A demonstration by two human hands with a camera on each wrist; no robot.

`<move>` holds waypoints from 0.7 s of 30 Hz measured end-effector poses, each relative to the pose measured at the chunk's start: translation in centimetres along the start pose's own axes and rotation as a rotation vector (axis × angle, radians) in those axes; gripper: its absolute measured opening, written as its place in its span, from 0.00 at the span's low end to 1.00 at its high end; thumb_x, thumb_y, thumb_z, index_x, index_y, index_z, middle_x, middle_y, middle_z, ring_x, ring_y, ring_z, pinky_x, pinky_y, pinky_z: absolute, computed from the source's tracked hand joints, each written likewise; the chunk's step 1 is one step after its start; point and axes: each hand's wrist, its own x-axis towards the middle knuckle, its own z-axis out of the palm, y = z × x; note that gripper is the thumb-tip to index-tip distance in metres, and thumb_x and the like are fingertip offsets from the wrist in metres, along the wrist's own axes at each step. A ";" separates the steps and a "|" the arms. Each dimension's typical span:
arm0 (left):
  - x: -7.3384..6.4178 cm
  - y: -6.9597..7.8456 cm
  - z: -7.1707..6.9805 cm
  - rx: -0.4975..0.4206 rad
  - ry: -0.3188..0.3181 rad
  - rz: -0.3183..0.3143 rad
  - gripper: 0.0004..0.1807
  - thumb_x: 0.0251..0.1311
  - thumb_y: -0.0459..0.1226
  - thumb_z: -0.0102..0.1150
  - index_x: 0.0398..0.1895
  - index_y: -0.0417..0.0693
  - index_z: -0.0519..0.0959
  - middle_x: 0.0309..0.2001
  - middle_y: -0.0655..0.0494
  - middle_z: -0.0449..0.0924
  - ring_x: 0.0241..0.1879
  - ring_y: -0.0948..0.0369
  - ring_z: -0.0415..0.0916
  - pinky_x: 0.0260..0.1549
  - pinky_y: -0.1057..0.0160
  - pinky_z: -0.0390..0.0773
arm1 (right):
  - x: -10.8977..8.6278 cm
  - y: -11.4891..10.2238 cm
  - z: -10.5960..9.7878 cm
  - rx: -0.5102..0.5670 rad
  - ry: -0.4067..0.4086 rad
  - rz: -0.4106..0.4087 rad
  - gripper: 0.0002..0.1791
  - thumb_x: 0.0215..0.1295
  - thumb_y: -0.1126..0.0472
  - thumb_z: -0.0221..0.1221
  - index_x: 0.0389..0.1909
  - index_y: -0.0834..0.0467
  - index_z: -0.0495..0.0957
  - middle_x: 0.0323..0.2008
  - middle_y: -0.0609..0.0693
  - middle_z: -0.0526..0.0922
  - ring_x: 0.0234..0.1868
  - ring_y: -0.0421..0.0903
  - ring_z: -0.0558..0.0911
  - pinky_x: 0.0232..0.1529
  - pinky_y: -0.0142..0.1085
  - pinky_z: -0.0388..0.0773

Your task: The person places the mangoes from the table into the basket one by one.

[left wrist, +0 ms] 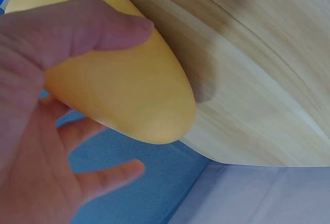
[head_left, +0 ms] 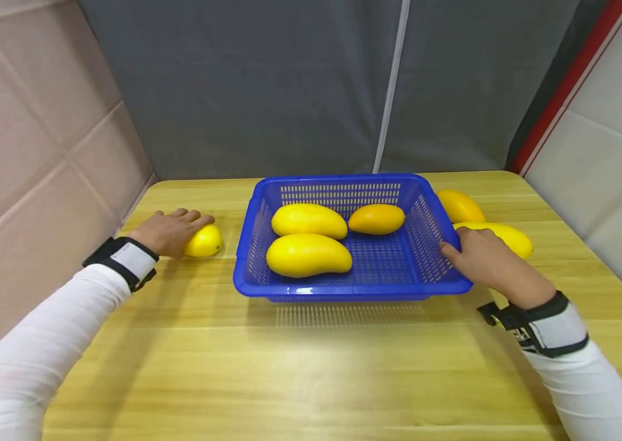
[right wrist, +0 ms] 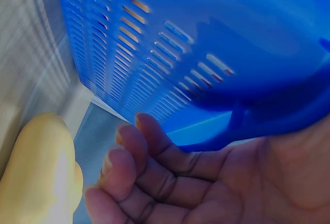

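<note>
At the table's left, my left hand [head_left: 170, 233] holds a yellow mango [head_left: 204, 241]. In the left wrist view, the thumb lies across this mango [left wrist: 134, 90] and the other fingers are spread on its far side. My right hand [head_left: 484, 260] grips the right rim of a blue slotted plastic basket [head_left: 344, 291], thumb over the rim and fingers outside it. Inside the basket lie two large yellow mangoes, one behind [head_left: 309, 220] and one in front [head_left: 309, 255], plus a smaller orange-yellow mango [head_left: 377, 218] at the back right.
Right of the basket, an orange-yellow mango [head_left: 461, 206] and a long yellow mango [head_left: 500, 237] lie on the wooden table [head_left: 311, 373], close to my right hand. A grey curtain [head_left: 266, 92] hangs behind the table, with pale walls at both sides.
</note>
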 end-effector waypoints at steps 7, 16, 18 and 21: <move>0.4 -0.1 0.0 -0.008 0.020 0.000 0.40 0.43 0.41 0.73 0.60 0.41 0.65 0.46 0.37 0.72 0.46 0.41 0.70 0.41 0.38 0.73 | 0.1 0.0 0.1 -0.002 -0.006 0.005 0.24 0.71 0.55 0.49 0.45 0.77 0.70 0.24 0.55 0.77 0.24 0.48 0.77 0.28 0.43 0.77; -0.4 -0.7 -3.9 0.040 0.195 -0.036 0.45 0.35 0.44 0.75 0.57 0.35 0.64 0.41 0.33 0.71 0.40 0.39 0.73 0.34 0.39 0.75 | 0.1 -0.3 0.0 0.004 -0.005 0.001 0.24 0.71 0.55 0.49 0.46 0.77 0.70 0.26 0.56 0.78 0.26 0.49 0.77 0.31 0.46 0.78; -0.5 -0.5 -5.2 0.064 0.229 -0.031 0.47 0.34 0.42 0.75 0.59 0.35 0.61 0.41 0.32 0.71 0.39 0.39 0.72 0.35 0.39 0.75 | 0.1 -0.2 0.0 0.005 -0.004 0.008 0.24 0.71 0.55 0.49 0.46 0.77 0.70 0.25 0.55 0.77 0.25 0.49 0.77 0.30 0.45 0.77; -0.5 -0.1 -6.9 0.092 0.267 -0.025 0.49 0.36 0.41 0.75 0.62 0.37 0.58 0.41 0.31 0.70 0.37 0.38 0.71 0.33 0.39 0.76 | 0.0 -0.1 0.1 0.001 -0.002 0.009 0.23 0.71 0.55 0.49 0.45 0.76 0.70 0.24 0.55 0.77 0.24 0.49 0.77 0.29 0.44 0.77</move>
